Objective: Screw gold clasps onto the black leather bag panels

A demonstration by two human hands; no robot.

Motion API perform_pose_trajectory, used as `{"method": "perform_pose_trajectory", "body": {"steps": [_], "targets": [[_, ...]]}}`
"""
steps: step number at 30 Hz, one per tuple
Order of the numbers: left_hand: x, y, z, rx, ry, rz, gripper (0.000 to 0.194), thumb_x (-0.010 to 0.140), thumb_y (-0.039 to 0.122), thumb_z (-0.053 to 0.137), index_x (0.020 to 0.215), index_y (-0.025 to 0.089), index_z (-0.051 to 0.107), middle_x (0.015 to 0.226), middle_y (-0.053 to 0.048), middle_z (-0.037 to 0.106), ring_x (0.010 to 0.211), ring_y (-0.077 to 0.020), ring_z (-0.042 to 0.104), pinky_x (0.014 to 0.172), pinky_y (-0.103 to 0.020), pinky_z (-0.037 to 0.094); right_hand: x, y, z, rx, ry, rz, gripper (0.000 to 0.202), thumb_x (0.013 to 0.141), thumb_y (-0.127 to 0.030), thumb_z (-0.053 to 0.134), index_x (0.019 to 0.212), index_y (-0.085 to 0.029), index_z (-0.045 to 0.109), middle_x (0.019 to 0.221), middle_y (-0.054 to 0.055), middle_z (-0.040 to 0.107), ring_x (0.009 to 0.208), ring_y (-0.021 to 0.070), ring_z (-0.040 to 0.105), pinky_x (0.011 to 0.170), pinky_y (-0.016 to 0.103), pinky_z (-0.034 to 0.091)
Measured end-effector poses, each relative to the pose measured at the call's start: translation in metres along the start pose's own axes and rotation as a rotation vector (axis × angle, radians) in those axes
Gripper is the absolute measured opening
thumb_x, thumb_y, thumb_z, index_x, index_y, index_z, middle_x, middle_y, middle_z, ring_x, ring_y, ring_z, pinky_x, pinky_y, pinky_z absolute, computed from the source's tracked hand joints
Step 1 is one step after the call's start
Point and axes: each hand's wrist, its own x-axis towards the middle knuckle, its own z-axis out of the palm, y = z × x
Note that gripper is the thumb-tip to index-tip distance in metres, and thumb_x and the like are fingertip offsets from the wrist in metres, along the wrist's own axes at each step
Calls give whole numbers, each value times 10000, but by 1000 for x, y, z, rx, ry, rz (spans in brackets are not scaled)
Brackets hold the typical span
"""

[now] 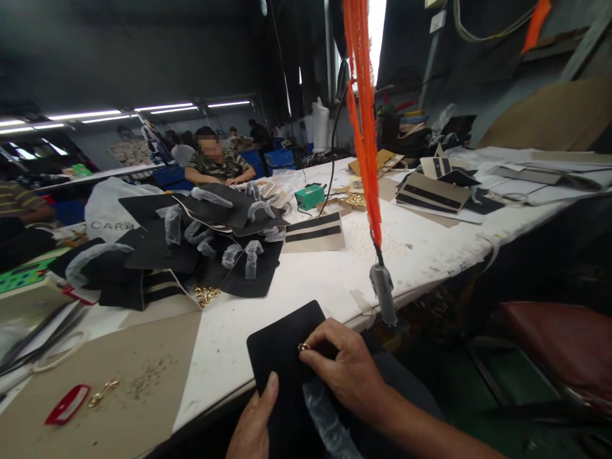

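A black panel (282,344) with rounded corners is tilted at the table's near edge. My left hand (253,421) holds its lower left side, thumb on the face. With thumb and index finger, my right hand (337,363) pinches a small gold ring (303,347) against the panel. Below my right hand hangs a strap wrapped in clear plastic (327,421), which joins the panel near my fingers; the joint itself is hidden.
Black panels with wrapped handles (201,236) are piled on the white table (229,344). Gold rings (206,294) lie beside them. A red object (69,405) sits left. Orange cords (366,127) hold a grey tool (382,290). A person (220,162) sits opposite.
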Motion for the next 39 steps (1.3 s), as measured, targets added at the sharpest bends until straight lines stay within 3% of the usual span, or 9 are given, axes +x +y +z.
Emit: {"method": "perform_pose_trajectory", "body": {"steps": [6, 14, 17, 23, 26, 30, 32, 35, 39], "targets": [[-2, 28, 26, -465, -168, -255, 692, 787, 457, 857, 1368, 125, 680, 1275, -185, 764, 1307, -420, 647, 1173, -568, 477, -1, 14, 14, 45, 32, -192, 164, 939, -140, 755, 1052, -245, 813, 898, 15, 732, 844, 166, 680, 788, 287, 526], [-7, 41, 30, -428, -194, -210, 617, 793, 438, 868, 1312, 137, 725, 1257, -165, 775, 1245, -406, 689, 1122, -517, 519, -1, 19, 16, -114, -56, -235, 132, 1006, -152, 659, 1070, -202, 763, 900, 45, 675, 873, 200, 624, 790, 331, 483], [-4, 38, 24, -378, -206, -171, 604, 799, 435, 861, 1314, 148, 728, 1250, -149, 781, 1247, -404, 686, 1103, -506, 532, 5, 18, 8, -110, -170, -225, 146, 1026, -166, 636, 1069, -204, 770, 914, 47, 670, 873, 196, 617, 783, 329, 470], [0, 38, 14, -285, -276, -160, 520, 822, 440, 842, 1245, 147, 769, 1240, -147, 785, 1237, -401, 691, 1059, -485, 563, 38, 10, -12, 23, -610, -94, 131, 1002, -203, 691, 930, -219, 799, 866, 11, 677, 882, 170, 638, 846, 307, 473], [2, 44, 14, -372, -255, -209, 644, 794, 415, 870, 1366, 174, 700, 1268, -150, 774, 1222, -398, 704, 1066, -503, 561, 46, 14, -12, 63, -446, 38, 122, 956, -265, 732, 1057, -240, 796, 937, 9, 689, 903, 175, 650, 872, 314, 487], [11, 50, 12, -507, -247, -296, 689, 808, 338, 865, 1440, 187, 636, 1292, -164, 761, 1202, -382, 722, 1090, -509, 553, 33, 31, -13, 57, -77, 287, 513, 885, -463, 780, 1330, -224, 690, 1166, 69, 685, 1031, 234, 657, 920, 366, 505], [18, 51, 10, -547, -228, -352, 647, 825, 302, 849, 1423, 163, 645, 1267, -182, 767, 1179, -387, 732, 1069, -524, 569, 21, 39, -17, 196, -135, 467, 596, 833, -546, 817, 1304, -199, 698, 1164, 88, 702, 1019, 249, 675, 890, 364, 522], [25, 51, 11, -587, -159, -411, 595, 846, 253, 819, 1405, 132, 656, 1225, -197, 780, 1141, -398, 747, 1035, -543, 592, 6, 44, -20, 541, -305, 714, 510, 778, -583, 862, 1025, -149, 758, 912, 71, 742, 807, 206, 691, 760, 312, 531], [18, 49, 20, -644, -147, -462, 548, 875, 267, 781, 1390, 120, 668, 1228, -180, 783, 1147, -394, 745, 1051, -531, 589, 11, 43, -12, 755, -142, 787, 481, 705, -528, 927, 907, -136, 736, 802, 57, 749, 721, 185, 682, 750, 298, 543]]}}
